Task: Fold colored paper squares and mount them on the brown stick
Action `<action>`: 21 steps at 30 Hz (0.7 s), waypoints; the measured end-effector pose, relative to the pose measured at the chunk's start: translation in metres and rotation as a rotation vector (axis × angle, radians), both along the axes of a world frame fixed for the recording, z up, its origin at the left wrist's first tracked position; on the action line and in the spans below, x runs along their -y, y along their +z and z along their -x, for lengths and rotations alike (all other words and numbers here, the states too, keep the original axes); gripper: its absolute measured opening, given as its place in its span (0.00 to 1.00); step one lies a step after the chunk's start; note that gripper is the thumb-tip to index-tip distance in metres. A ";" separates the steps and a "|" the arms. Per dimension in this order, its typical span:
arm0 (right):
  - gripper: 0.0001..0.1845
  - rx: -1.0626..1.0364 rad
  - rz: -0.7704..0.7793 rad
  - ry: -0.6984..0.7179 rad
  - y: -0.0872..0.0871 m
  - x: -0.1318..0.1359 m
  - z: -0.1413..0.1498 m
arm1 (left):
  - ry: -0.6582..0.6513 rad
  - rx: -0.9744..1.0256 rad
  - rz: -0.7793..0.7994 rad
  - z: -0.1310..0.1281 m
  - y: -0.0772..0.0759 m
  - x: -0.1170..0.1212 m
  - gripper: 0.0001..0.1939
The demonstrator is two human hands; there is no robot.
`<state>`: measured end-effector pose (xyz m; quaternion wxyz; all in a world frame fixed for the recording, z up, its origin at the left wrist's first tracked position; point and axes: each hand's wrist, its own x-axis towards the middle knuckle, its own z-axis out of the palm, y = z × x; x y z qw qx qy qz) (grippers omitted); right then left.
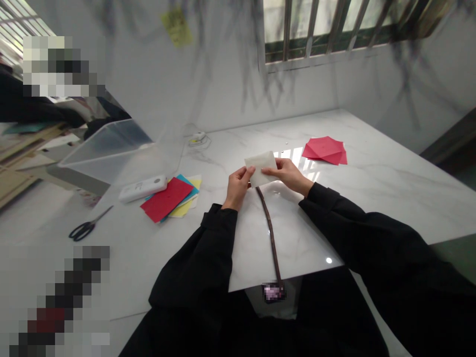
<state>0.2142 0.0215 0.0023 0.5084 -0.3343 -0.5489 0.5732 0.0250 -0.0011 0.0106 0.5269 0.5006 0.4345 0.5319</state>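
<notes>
Both of my hands hold a small white sheet of paper (pixel 261 163) a little above the white marble table (pixel 372 183). My left hand (pixel 239 182) pinches its lower left edge between thumb and fingers. My right hand (pixel 287 173) pinches its right edge. A dark strap (pixel 270 233) hangs from below the paper toward me, over the table's front edge.
A stack of red, blue and yellow papers (pixel 171 197) lies to the left, with a white remote-like device (pixel 143 188) beside it. Black scissors (pixel 86 227) lie further left. Folded red paper (pixel 326 149) sits at the right. A clear plastic bin (pixel 111 148) stands at back left.
</notes>
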 end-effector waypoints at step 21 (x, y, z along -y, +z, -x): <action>0.26 -0.249 0.185 0.181 0.000 -0.019 -0.045 | 0.027 -0.361 0.076 0.013 0.008 0.004 0.19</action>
